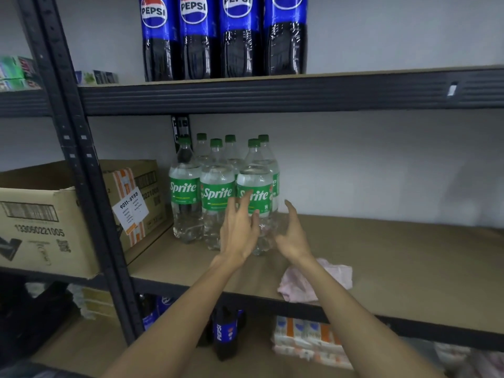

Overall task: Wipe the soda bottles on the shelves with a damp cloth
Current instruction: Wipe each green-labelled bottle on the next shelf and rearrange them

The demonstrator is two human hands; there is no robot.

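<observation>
Several clear Sprite bottles with green caps and labels stand grouped on the middle shelf. My left hand is spread open in front of the front right Sprite bottle, fingers straight, at its lower part. My right hand is open just to the right of that bottle, fingers reaching towards it; whether it touches is unclear. A crumpled pink cloth lies on the shelf near its front edge, partly under my right forearm. Neither hand holds it. Several Pepsi bottles stand on the upper shelf.
A cardboard box with a white label sits left of the Sprite bottles, and a bigger box stands beyond the black upright post. More Pepsi bottles and packaged goods are on the lower shelf.
</observation>
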